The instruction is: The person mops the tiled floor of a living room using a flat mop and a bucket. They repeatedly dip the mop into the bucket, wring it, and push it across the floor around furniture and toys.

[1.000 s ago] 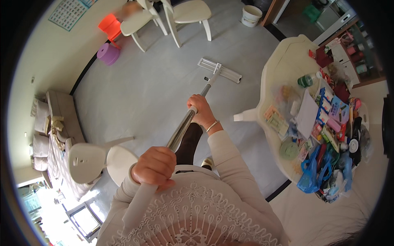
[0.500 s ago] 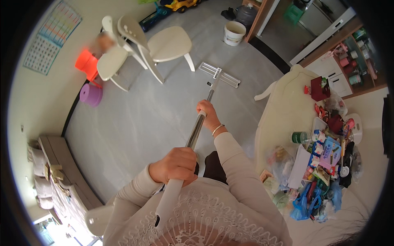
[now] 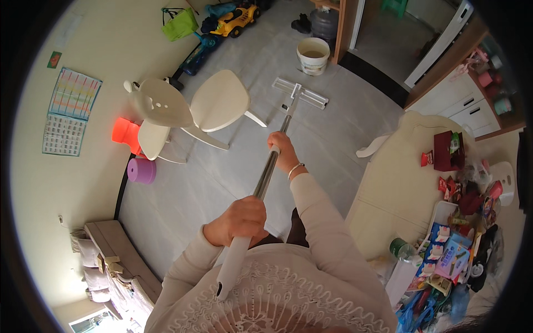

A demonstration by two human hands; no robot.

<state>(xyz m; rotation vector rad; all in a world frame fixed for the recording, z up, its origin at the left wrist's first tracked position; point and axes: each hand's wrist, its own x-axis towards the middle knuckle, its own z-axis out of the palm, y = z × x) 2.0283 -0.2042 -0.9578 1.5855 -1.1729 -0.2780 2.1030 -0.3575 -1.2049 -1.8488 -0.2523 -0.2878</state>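
A flat mop with a silver and white pole slants from my chest out to the grey floor. My left hand is wrapped round the white grip close to my body. Farther along the pole, my right hand grips it, with a bangle on the wrist. At the far end the wide rectangular mop head lies on the floor, just short of a white bucket. What is under the mop head is hidden.
Left of the mop stand cream chairs, a red chair and a purple stool. A cream table loaded with packages and bags is at right. Toy vehicles line the far wall; a sofa sits lower left.
The view has shifted forward and turned, so the chairs, bucket and table sit lower or elsewhere in it. The mop head is now nearer the bucket. Both hands keep their hold.
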